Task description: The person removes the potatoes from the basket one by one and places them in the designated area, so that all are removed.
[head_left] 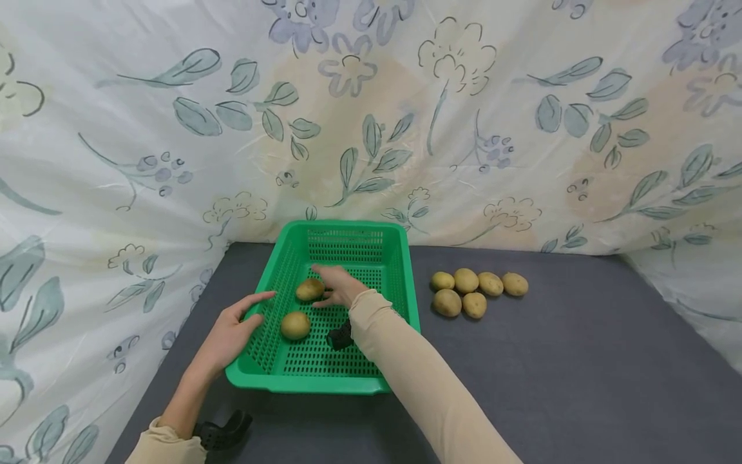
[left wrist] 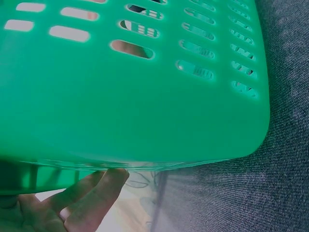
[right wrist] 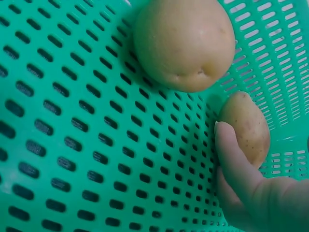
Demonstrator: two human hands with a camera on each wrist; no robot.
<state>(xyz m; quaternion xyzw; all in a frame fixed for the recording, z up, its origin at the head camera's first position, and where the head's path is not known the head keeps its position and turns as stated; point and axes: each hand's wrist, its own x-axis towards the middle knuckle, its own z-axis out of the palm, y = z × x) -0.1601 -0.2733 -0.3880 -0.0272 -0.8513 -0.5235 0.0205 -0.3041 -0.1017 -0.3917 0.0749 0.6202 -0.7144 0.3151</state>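
A green plastic basket (head_left: pixel 307 385) with slotted walls stands before me, two potatoes inside. The nearer potato (head_left: pixel 295 325) lies by the left wall. Beyond it, my right hand (head_left: pixel 341 287) reaches into the basket with fingers and thumb spread around the farther potato (head_left: pixel 310 289). In the right wrist view the thumb overlaps the side of this brownish potato (right wrist: pixel 248 130), which rests low in the basket. My left hand (head_left: pixel 232 332) is at the basket's left rim, index finger and thumb extended over it. The left wrist view shows straight fingers (left wrist: pixel 99 198) against the rim.
Several potatoes (head_left: pixel 466 281) lie grouped on the dark grey tabletop (head_left: pixel 580 361), right of the basket. A flower-patterned sheet (head_left: pixel 371 129) hangs behind and along the sides. A black strap piece (head_left: pixel 223 433) sits at my left wrist.
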